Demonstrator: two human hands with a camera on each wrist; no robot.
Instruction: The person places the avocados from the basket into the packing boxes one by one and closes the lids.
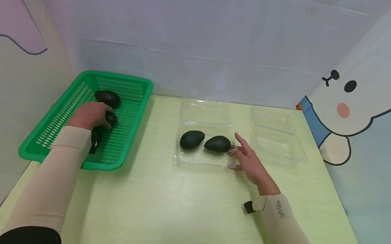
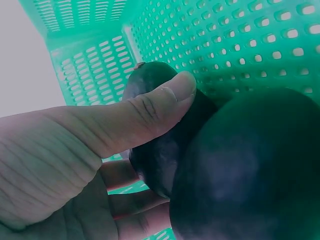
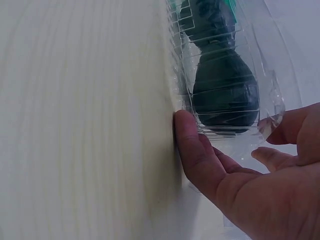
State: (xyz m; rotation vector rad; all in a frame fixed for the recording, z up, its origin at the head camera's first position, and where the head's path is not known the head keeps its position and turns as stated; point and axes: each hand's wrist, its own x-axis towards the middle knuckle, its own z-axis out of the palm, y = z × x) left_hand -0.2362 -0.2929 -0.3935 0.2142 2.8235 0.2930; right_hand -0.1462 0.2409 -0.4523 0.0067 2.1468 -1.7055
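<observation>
My left hand (image 1: 92,115) reaches into the green basket (image 1: 127,144) and grips a dark avocado (image 1: 111,119). In the left wrist view the thumb lies across the avocado (image 2: 160,165), with fingers below it; another avocado (image 2: 250,170) looms close at the right. A further avocado (image 1: 107,97) lies just beyond the hand. My right hand (image 1: 249,162) holds the right edge of an open clear plastic container (image 1: 200,159), thumb and fingers about its side in the right wrist view. Two avocados, one left (image 1: 192,140) and one right (image 1: 218,144), lie side by side inside it.
A second clear plastic container (image 1: 276,140) stands open on the right of the pale wooden table (image 1: 178,208). White cloth (image 1: 202,46) hangs behind the table's back edge. A printed cartoon cloth (image 1: 362,125) hangs on the right.
</observation>
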